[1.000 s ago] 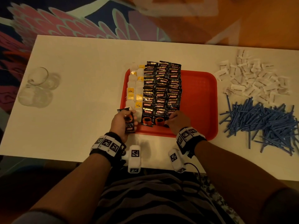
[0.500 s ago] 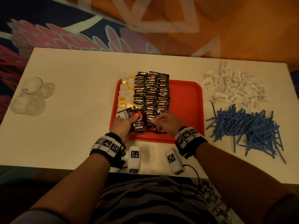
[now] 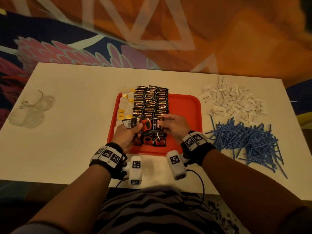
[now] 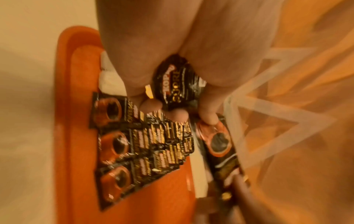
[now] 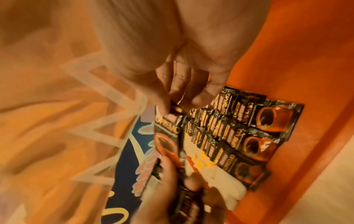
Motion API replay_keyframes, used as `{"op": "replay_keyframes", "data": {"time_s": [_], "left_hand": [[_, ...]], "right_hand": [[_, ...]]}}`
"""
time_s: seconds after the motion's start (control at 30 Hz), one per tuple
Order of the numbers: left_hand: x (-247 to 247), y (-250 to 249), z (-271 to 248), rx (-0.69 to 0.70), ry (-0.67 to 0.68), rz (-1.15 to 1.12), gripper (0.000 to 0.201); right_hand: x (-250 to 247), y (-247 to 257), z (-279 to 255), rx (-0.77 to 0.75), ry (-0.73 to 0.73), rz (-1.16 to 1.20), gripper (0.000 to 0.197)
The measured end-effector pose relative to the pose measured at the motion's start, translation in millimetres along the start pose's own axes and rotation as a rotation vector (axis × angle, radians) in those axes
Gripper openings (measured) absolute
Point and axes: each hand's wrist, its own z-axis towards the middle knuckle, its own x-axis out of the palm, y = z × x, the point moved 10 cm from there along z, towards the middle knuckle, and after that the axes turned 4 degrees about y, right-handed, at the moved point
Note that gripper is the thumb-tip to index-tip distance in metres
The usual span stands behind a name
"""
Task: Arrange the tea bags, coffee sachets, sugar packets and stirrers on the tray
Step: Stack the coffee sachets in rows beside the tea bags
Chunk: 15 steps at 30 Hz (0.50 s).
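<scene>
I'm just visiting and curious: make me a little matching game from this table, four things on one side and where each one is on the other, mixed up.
Things:
1. tea bags
2. sugar packets
3. stirrers
4. coffee sachet held up

Places:
A. loose blue heap on the table, right of the tray
B. between the left hand and right hand
C. white pile at the table's far right
D. column along the tray's left edge

Pairs: 1-D, 2-C, 3-A, 4-B
</scene>
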Motion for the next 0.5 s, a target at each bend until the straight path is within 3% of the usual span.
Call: {"op": "replay_keyframes", "data": {"time_s": [0.07, 0.13, 0.23, 0.4, 0.5], "left_hand": [[-3.0, 3.8, -3.6, 0.01, 0.042, 0.12, 0.015], [-7.3, 2.4, -7.5, 0.031, 0.046, 0.238, 0.019], [-14.1, -8.2, -10.9, 0.068, 0.017, 0.265, 0.023], [-3.2, -11.1, -13.7, 0.056, 0.122, 0.297, 0.027], [-3.7, -11.2, -13.0, 0.053, 0.121, 0.187, 0.025]], "right_hand": [[1.0, 7.6, 1.0, -0.047, -0.013, -0.04, 0.018], [5.7, 16.2, -1.0, -0.103, -0.027, -0.236, 0.019], [15.4, 22.8, -2.4, -0.15, -0.028, -0.431, 0.019], [41.4, 23.7, -2.2, -0.172, 0.091, -0.494, 0.021], [43.7, 26.8, -1.7, -0.193, 0.06, -0.396, 0.015]]}}
